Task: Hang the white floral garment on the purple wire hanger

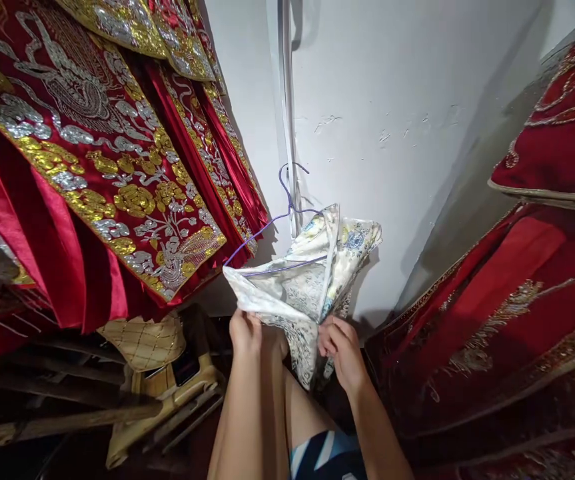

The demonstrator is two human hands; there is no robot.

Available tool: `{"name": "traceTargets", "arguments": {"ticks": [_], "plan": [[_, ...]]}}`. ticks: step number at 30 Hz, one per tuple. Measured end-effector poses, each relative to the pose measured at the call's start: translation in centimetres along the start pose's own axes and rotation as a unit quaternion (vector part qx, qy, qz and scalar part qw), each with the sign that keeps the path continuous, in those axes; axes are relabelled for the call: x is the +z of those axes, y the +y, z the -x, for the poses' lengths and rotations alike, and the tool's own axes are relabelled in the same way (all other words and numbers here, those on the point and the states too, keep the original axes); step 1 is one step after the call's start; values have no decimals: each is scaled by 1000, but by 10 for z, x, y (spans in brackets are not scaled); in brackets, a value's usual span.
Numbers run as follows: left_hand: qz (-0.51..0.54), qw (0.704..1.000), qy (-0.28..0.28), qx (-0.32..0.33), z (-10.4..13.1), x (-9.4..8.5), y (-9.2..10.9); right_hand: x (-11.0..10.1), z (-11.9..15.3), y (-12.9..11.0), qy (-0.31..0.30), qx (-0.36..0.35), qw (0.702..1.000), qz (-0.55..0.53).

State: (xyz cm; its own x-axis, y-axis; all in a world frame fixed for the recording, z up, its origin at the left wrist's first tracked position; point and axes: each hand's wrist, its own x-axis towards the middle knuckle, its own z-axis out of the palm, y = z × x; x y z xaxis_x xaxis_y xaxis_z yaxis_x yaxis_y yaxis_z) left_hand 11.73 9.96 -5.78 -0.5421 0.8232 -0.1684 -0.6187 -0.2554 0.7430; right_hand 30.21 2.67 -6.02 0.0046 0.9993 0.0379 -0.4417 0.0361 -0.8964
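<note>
A white garment with a blue and yellow floral print [360,240] hangs on a thin purple wire hanger [254,235] against the wall. The hanger's left shoulder shows bare, while cloth drapes over its right side. My left hand [246,330] is closed on the lower left edge of the garment's pale opening. At the garment's front, where its two edges meet, my right hand [340,340] pinches the fabric with bent fingers. Its fingertips partly hide the spot they grip.
Red costumes with gold and silver embroidery [137,200] hang at the left. More dark red beaded garments [492,320] hang at the right. A yellow plastic stool [202,377] with a phone on it stands lower left, beside wooden poles [62,427]. The white wall [392,80] lies behind.
</note>
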Motion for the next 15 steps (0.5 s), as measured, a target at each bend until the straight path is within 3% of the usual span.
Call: {"name": "traceTargets", "arguments": {"ticks": [4,7,9,12,15], "plan": [[14,1000,-22,-15,22,-8,-28,-33,0,1,-62,26,992,103],[-16,996,-65,-59,31,-17,-33,-51,0,0,-69,54,975,204],[-34,995,-62,-74,40,-21,-29,-57,0,2,-76,76,959,263],[-49,992,-117,-7,65,-16,-19,-56,0,6,-34,27,957,288],[-167,948,-253,94,102,4,-10,-43,0,10,-27,-24,972,231]]}}
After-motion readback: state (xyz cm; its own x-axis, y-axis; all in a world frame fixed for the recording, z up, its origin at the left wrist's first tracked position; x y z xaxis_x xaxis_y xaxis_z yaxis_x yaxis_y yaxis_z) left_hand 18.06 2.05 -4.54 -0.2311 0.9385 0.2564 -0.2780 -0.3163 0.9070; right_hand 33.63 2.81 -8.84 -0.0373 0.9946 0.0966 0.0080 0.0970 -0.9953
